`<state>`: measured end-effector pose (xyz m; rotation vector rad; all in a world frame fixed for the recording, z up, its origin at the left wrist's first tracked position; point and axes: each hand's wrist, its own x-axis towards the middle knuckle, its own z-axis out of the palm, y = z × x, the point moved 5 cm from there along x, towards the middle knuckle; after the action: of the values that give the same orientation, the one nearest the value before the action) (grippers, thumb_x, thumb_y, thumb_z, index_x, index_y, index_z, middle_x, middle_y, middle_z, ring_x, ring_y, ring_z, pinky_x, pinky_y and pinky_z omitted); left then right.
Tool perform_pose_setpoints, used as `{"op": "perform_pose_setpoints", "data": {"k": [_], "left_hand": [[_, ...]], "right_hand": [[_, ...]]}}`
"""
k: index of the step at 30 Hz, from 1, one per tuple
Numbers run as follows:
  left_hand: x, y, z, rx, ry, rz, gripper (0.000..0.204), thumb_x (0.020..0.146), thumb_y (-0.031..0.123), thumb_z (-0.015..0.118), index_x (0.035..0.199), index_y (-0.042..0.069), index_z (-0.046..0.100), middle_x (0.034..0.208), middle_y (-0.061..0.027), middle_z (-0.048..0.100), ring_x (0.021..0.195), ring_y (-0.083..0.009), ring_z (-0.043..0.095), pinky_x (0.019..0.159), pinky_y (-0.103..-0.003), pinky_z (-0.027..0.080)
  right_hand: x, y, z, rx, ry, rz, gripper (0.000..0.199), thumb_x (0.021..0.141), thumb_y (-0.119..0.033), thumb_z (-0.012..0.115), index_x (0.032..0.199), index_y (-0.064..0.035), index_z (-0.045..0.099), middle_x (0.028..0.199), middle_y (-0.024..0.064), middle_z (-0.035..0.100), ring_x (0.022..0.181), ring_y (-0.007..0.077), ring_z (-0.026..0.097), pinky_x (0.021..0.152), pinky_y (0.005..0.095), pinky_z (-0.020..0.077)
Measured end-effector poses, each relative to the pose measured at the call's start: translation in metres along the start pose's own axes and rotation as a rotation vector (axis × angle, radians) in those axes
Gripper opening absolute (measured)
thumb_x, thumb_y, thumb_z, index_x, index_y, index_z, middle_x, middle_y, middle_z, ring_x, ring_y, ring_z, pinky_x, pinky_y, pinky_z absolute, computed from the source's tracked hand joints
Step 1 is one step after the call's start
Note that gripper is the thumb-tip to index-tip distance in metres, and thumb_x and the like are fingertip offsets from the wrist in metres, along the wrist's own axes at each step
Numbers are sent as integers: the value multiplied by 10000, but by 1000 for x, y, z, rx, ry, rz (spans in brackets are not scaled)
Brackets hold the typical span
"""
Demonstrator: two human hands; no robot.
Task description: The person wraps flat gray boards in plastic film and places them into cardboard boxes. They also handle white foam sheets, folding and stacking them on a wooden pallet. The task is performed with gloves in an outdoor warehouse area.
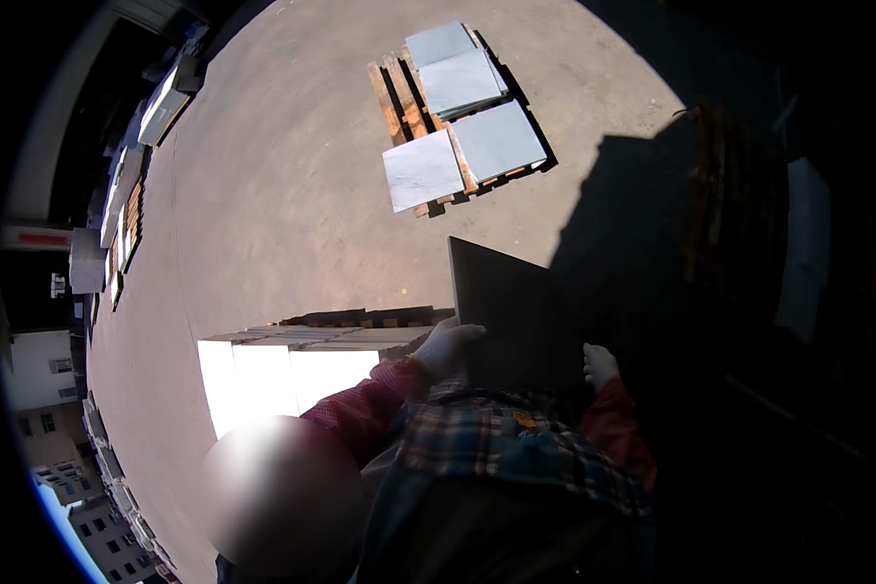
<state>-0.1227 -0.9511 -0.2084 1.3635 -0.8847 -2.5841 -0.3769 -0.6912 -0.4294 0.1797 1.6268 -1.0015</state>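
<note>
Out on a sunlit concrete yard [282, 195], we hold a dark panel [516, 321] upright in front of our body, its left edge catching the light and its right side sinking into deep shadow. Our left hand [448, 348] grasps that left edge, thumb lying across the near face, while our right hand [602, 364], fingers curled, grips the panel's opposite side; shadow hides the exact edge there. A pink sleeve [365, 404] covers our left arm, and a plaid garment [496, 438] shows just below the panel. Beside our left forearm stands a row of blocky stacks [253, 380], their near faces glaring white. Farther out, well apart from us, pale slabs [460, 80] lie across a wooden pallet [386, 102], some bare slats showing at its left. More stacked goods [165, 102] line the yard's left side.
</note>
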Motion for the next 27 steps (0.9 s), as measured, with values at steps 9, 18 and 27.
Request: {"op": "perform_pose_setpoints", "data": {"k": [9, 18, 27], "left_hand": [[155, 93, -16, -29, 173, 50, 316, 961, 138, 628, 1206, -62, 617, 1027, -126, 705, 904, -226, 700, 774, -356, 587], [390, 178, -77, -110, 251, 134, 226, 969, 106, 620, 1161, -9, 652, 988, -125, 709, 878, -251, 701, 765, -369, 587], [604, 268, -111, -322, 263, -12, 253, 953, 69, 629, 1202, 27, 631, 1034, -150, 667, 833, -305, 637, 658, -439, 553]], "right_hand": [[-16, -63, -30, -66, 257, 152, 262, 984, -334, 612, 1103, -110, 678, 870, -16, 617, 732, 142, 579, 632, 349, 477], [-6, -66, -3, 80, 358, 368, 361, 999, -302, 603, 1270, -71, 662, 986, 20, 640, 839, 173, 608, 703, 349, 506], [64, -176, 124, 167, 338, 451, 298, 977, -230, 654, 1223, -61, 665, 943, -12, 650, 752, 90, 592, 642, 255, 476]]}}
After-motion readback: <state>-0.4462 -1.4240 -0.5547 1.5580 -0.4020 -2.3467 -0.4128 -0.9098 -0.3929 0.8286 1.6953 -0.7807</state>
